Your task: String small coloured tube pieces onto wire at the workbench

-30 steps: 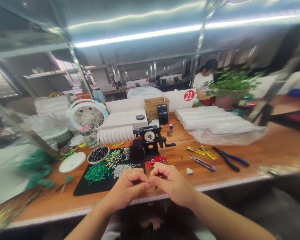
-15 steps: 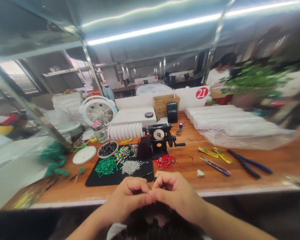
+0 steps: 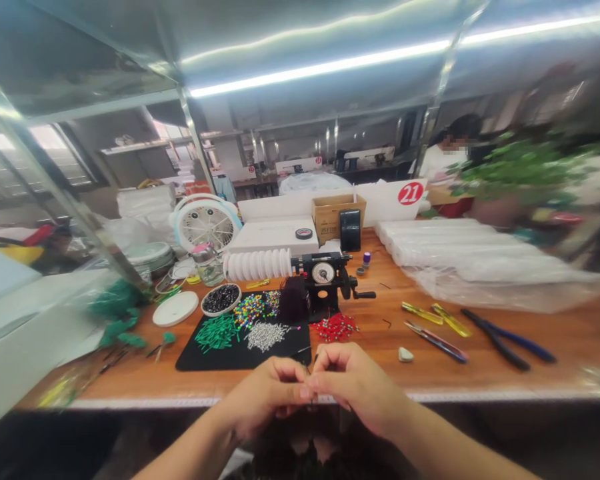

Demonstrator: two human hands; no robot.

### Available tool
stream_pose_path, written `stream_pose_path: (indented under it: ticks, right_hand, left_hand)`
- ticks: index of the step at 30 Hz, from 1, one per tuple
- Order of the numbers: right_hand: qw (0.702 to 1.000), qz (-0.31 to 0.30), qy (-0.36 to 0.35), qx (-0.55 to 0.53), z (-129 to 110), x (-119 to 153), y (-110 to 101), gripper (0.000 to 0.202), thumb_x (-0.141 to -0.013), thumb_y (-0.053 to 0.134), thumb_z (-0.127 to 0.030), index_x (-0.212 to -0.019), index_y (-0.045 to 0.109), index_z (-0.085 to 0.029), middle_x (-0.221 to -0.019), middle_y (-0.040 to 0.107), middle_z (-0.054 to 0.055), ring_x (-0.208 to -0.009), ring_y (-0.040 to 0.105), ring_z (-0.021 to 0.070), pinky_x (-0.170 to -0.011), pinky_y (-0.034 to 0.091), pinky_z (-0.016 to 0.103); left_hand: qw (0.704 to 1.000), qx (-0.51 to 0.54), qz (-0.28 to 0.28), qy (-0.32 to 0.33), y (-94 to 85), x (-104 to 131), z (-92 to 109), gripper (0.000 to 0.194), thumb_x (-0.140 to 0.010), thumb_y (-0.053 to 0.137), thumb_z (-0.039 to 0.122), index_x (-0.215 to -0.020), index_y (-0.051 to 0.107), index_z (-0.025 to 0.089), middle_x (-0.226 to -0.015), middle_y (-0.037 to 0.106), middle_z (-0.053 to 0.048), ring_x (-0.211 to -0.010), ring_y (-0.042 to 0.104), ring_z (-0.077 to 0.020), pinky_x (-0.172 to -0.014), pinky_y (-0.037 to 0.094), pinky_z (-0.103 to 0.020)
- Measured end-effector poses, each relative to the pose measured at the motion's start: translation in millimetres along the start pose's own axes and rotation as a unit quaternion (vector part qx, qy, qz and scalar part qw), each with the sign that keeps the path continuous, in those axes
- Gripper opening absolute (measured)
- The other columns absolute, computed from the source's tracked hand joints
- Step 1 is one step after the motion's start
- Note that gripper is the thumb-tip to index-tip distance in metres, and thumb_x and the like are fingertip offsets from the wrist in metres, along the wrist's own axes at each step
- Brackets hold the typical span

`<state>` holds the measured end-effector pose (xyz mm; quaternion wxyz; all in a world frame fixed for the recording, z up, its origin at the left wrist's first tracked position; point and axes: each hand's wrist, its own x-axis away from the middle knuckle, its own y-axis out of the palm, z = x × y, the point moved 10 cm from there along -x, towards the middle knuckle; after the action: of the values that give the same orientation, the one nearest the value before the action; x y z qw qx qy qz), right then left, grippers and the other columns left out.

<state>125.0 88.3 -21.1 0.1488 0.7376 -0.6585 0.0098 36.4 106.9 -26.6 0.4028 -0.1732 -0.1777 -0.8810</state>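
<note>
At the table's front edge, my left hand (image 3: 270, 395) and my right hand (image 3: 357, 381) meet with thumbs and fingertips pinched together. Something small, thin and dark shows between them, too hidden to name. Just beyond lies a black mat (image 3: 193, 360) bearing green tube pieces (image 3: 217, 332), small silver pieces (image 3: 267, 337) and multicoloured beads (image 3: 249, 309). A dish (image 3: 203, 308) at its back edge holds black beads (image 3: 221, 298). Right of the mat is a pile of small red pieces (image 3: 334, 327), nearest my right hand.
A hand-cranked winder (image 3: 325, 273) with a dial and a white ribbed roll (image 3: 260, 265) stands behind the mat. To the right lie yellow-handled tools (image 3: 423, 313), tweezers (image 3: 437, 340), pliers (image 3: 500, 340) and plastic-wrapped rolls (image 3: 460, 250). A white lid (image 3: 175, 309) and fan (image 3: 206, 225) are left.
The camera view has shifted slightly, so the table items sit a little farther right and lower. Both hands remain pinched together, with the fingers slightly repositioned.
</note>
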Motion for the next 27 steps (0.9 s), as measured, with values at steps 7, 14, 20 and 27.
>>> stream_pose_path:
  ticks: [7, 14, 20, 27]
  right_hand:
    - [0.998, -0.009, -0.027, 0.055, 0, 2, -4, 0.027, -0.063, 0.071, -0.032, -0.063, 0.054, -0.011, -0.060, 0.052, -0.004, -0.055, 0.041, 0.0015, -0.053, 0.030, 0.014]
    - [0.994, -0.018, 0.018, 0.108, 9, 4, -1, 0.018, -0.066, 0.066, -0.028, -0.069, 0.058, -0.013, -0.056, 0.051, -0.005, -0.050, 0.038, 0.0012, -0.049, 0.027, 0.014]
    - [0.978, -0.061, -0.057, 0.192, -14, 28, 17, 0.012, -0.072, 0.061, -0.026, -0.069, 0.059, -0.014, -0.076, 0.059, 0.000, -0.072, 0.051, 0.0058, -0.066, 0.037, 0.017]
    - [0.949, -0.090, -0.045, 0.298, -26, 36, 22, 0.009, -0.072, 0.062, -0.023, -0.069, 0.063, -0.014, -0.074, 0.057, -0.001, -0.068, 0.047, 0.0040, -0.062, 0.033, 0.016]
  left_hand:
    - [1.000, 0.021, -0.011, -0.018, 1.8, -4, -11, 0.033, -0.046, 0.085, 0.033, -0.056, 0.062, 0.012, -0.044, 0.046, 0.004, -0.040, 0.033, -0.0041, -0.040, 0.014, -0.018]
    - [0.991, -0.114, -0.061, 0.028, 6.8, 1, -3, 0.025, -0.059, 0.080, 0.032, -0.064, 0.067, 0.011, -0.062, 0.059, -0.002, -0.054, 0.049, -0.0084, -0.053, 0.034, -0.020]
    - [0.956, -0.228, -0.123, 0.140, 34.6, 32, 26, 0.020, -0.076, 0.068, 0.029, -0.064, 0.063, 0.013, -0.065, 0.055, -0.001, -0.061, 0.048, -0.0099, -0.060, 0.038, -0.022]
    - [0.917, -0.350, -0.112, 0.155, 45.4, 47, 36, 0.025, -0.083, 0.058, 0.030, -0.065, 0.062, 0.013, -0.063, 0.050, 0.000, -0.061, 0.043, -0.0093, -0.057, 0.035, -0.020]
